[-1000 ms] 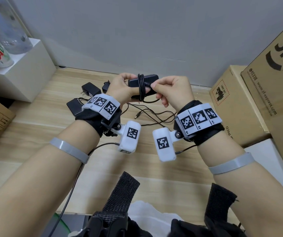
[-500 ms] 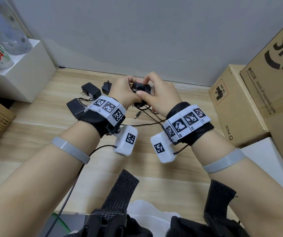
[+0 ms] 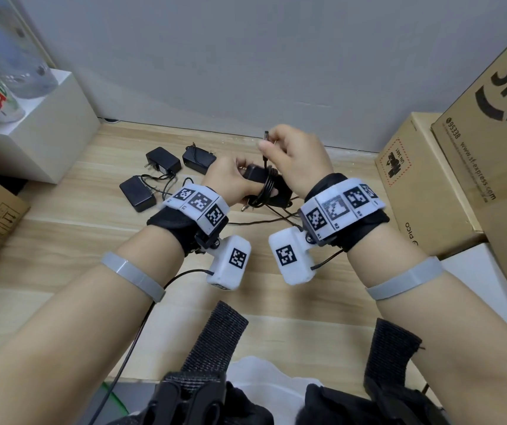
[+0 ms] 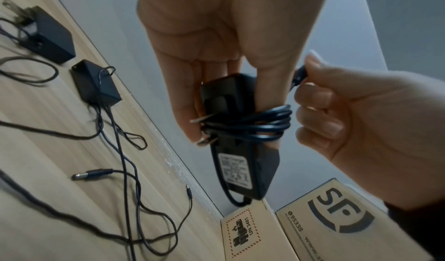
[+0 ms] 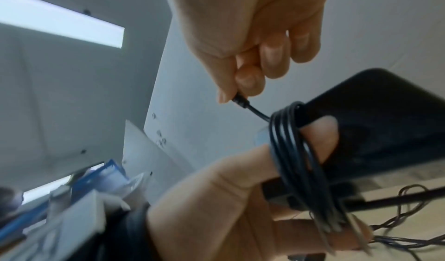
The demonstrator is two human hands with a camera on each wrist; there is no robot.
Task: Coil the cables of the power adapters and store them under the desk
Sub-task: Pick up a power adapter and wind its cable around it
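Observation:
My left hand (image 3: 230,180) grips a black power adapter (image 3: 276,191) above the wooden floor; its thumb lies along the body under the wound cable (image 4: 265,124). Several turns of that black cable circle the adapter and the thumb. My right hand (image 3: 292,157) pinches the cable's plug end (image 3: 266,135) between thumb and forefinger, just above the adapter. In the right wrist view the plug (image 5: 240,100) leads straight into the coil (image 5: 289,141). The adapter's label (image 4: 234,170) and metal prongs (image 4: 204,120) show in the left wrist view.
Three more black adapters (image 3: 163,159) (image 3: 198,157) (image 3: 137,193) lie on the floor behind my left wrist, with loose cables (image 4: 125,170) and plugs spread around. Cardboard boxes (image 3: 424,185) stand at the right, a white box (image 3: 34,139) with bottles at the left.
My right hand has risen from the adapter, drawing the plug end up above the coil. More turns of cable sit round the adapter than a second ago.

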